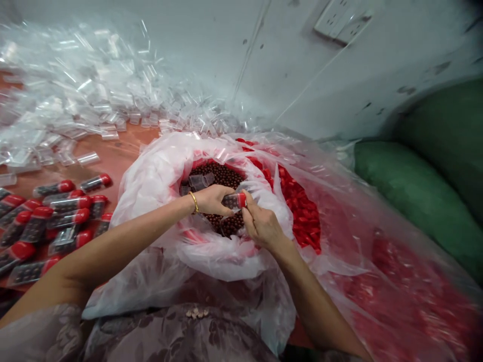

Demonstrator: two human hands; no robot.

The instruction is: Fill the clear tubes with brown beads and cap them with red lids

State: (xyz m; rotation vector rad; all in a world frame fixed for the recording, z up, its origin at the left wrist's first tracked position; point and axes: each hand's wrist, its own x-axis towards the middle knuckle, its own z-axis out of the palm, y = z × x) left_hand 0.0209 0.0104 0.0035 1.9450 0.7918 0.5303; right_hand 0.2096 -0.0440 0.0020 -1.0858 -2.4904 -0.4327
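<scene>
Between my two hands is a small clear plastic tube (pixel 229 201) of dark brown balls, with a red cap (pixel 242 200) at its right end. My left hand (pixel 214 200), with a gold bangle at the wrist, is closed around the tube's body. The fingers of my right hand (pixel 261 221) pinch the red cap. Both hands are over a white plastic bag (pixel 151 176) whose opening holds many loose brown balls (pixel 221 175). A few clear empty tubes (pixel 199 181) rest on the balls beside my left hand.
Filled, red-capped tubes (pixel 70 218) lie on the reddish table (pixel 128 143) at left. Behind them is a large heap of clear tubes (pixel 86 85). Right of the white bag, a transparent bag holds red caps (pixel 302 216). Green sacks (pixel 415 191) lean at the far right, below a wall socket (pixel 341 22).
</scene>
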